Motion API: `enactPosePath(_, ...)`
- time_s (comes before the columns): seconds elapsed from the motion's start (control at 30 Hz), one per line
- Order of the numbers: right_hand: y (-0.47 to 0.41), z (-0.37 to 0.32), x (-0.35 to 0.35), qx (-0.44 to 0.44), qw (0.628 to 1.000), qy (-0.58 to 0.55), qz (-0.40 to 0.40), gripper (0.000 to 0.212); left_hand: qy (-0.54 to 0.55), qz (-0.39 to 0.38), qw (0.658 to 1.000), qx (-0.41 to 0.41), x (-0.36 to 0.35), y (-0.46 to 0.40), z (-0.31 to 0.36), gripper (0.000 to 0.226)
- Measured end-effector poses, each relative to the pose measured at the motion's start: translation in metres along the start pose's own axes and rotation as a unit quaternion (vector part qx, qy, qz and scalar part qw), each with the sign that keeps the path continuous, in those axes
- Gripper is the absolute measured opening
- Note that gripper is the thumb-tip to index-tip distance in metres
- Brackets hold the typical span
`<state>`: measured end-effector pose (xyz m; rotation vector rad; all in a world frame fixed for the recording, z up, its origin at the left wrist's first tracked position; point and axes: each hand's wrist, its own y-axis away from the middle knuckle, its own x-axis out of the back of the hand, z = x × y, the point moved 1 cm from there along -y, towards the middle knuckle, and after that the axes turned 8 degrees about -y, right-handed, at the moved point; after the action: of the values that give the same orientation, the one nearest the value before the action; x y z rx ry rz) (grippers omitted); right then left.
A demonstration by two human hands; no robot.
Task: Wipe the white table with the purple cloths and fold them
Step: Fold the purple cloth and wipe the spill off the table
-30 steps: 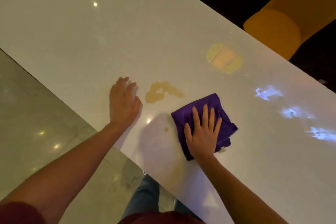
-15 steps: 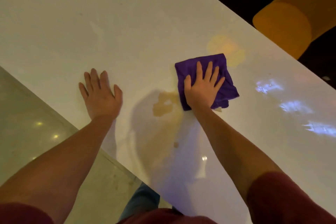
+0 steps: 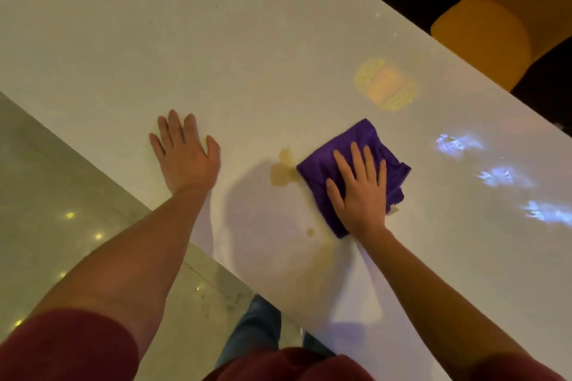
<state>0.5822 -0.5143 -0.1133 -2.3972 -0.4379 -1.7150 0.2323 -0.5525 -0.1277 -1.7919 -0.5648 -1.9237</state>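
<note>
Cloth (image 3: 365, 158), pressed flat under open right hand (image 3: 360, 192), has slid back beside the stain (image 3: 283, 172) at centre; left hand (image 3: 185, 155) open on bench (image 3: 216, 56); wiping unfinished.

dim warm light, glare spots on the glossy white table (image 3: 216, 49), soft shadows.

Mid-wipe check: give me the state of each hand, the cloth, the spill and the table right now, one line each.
Left hand: flat on the table, fingers spread, holding nothing.
Right hand: palm pressed flat on the cloth, fingers extended.
Purple cloth: folded into a rough square, rumpled, lying on the table.
Brownish spill: not yet wiped up, touching the cloth's left edge.
White table: glossy, stained near the cloth.
</note>
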Motion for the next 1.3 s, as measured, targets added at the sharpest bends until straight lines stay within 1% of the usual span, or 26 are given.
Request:
enactPosePath(0.1, 0.031, 0.011, 0.003, -0.068, 0.997, 0.022, 0.003, 0.065, 0.005, 0.001, 1.0, -0.001, 0.0, 0.0, -0.001, 0.065)
enactPosePath(0.17, 0.026, -0.005, -0.003, -0.126, 0.992, 0.016, 0.013, 0.067, 0.004, -0.004, 1.0, -0.002, 0.001, 0.0, 0.0, 0.065)
enactPosePath(0.2, 0.022, -0.016, -0.006, -0.139, 0.99, 0.01, 0.016, 0.069, 0.004, -0.006, 1.0, -0.002, 0.002, 0.0, 0.0, 0.065)
enactPosePath(0.23, 0.02, -0.028, -0.011, -0.133, 0.991, 0.009, 0.015, 0.071, 0.002, -0.007, 1.0, -0.002, 0.003, 0.0, 0.0, 0.065)
enactPosePath(0.27, 0.02, -0.039, -0.016, -0.105, 0.994, 0.007, 0.013, 0.071, 0.0, -0.009, 1.0, 0.0, 0.004, -0.001, 0.0, 0.065)
enactPosePath(0.37, 0.021, -0.072, -0.034, 0.009, 1.0, 0.008, 0.011, 0.069, -0.007, -0.017, 1.0, 0.002, 0.005, -0.002, 0.0, 0.064)
enactPosePath(0.43, 0.006, -0.092, -0.043, 0.031, 0.999, 0.004, 0.011, 0.07, -0.022, -0.013, 1.0, -0.006, 0.003, -0.002, -0.001, 0.062)
enactPosePath(0.53, -0.034, -0.114, -0.048, 0.011, 1.0, -0.004, 0.01, 0.07, -0.02, 0.0, 1.0, -0.01, 0.002, -0.002, -0.002, 0.061)
enactPosePath(0.67, -0.093, -0.129, -0.049, -0.02, 0.999, -0.009, 0.028, 0.07, -0.019, 0.005, 1.0, -0.002, 0.001, -0.004, -0.002, 0.061)
enactPosePath(0.77, -0.148, -0.138, -0.048, -0.036, 0.999, -0.006, 0.022, 0.072, -0.021, -0.001, 1.0, -0.002, 0.002, -0.004, -0.001, 0.06)
enactPosePath(0.93, -0.251, -0.159, -0.048, -0.088, 0.996, -0.007, 0.002, 0.075, -0.028, -0.016, 0.999, -0.012, 0.001, -0.006, -0.002, 0.062)
enactPosePath(1.0, -0.277, -0.176, -0.055, -0.083, 0.997, -0.004, 0.001, 0.075, -0.034, -0.018, 0.999, -0.015, 0.0, -0.006, -0.003, 0.063)
enactPosePath(1.13, -0.274, -0.215, -0.07, 0.004, 1.0, 0.008, -0.01, 0.073, -0.037, -0.026, 0.999, -0.018, 0.002, -0.006, -0.001, 0.064)
enactPosePath(1.23, -0.237, -0.229, -0.073, 0.041, 0.999, 0.016, -0.029, 0.074, -0.009, -0.02, 1.0, -0.003, 0.006, -0.006, 0.001, 0.069)
enactPosePath(1.3, -0.198, -0.225, -0.07, 0.056, 0.998, 0.012, -0.027, 0.072, 0.03, 0.002, 0.999, 0.014, 0.009, -0.005, 0.001, 0.073)
